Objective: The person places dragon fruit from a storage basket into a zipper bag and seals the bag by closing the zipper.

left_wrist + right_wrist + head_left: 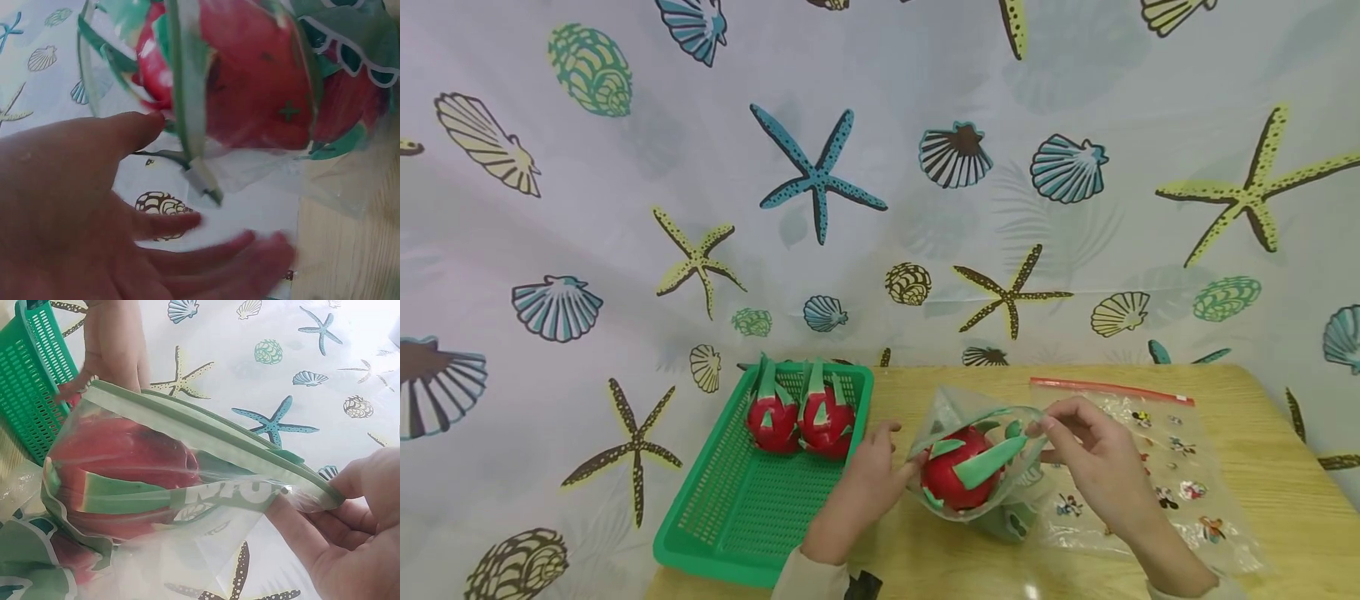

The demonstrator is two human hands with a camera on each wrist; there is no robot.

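Observation:
A clear zip bag with a green-edged mouth gapes upward over the table. Inside its mouth sits a red dragon fruit with green leaf tips, and more red and green shows deeper in the bag. My right hand pinches the right corner of the mouth between thumb and fingers, which the right wrist view shows closely. On the other side, my left hand has its thumb right at the bag's rim, with the fingers stretched out and apart from the plastic.
Left of the bag stands a green plastic basket with two dragon fruits at its far end. A flat clear bag with a red zip and small cartoon prints lies on the wooden table at right. Behind hangs a shell-and-starfish curtain.

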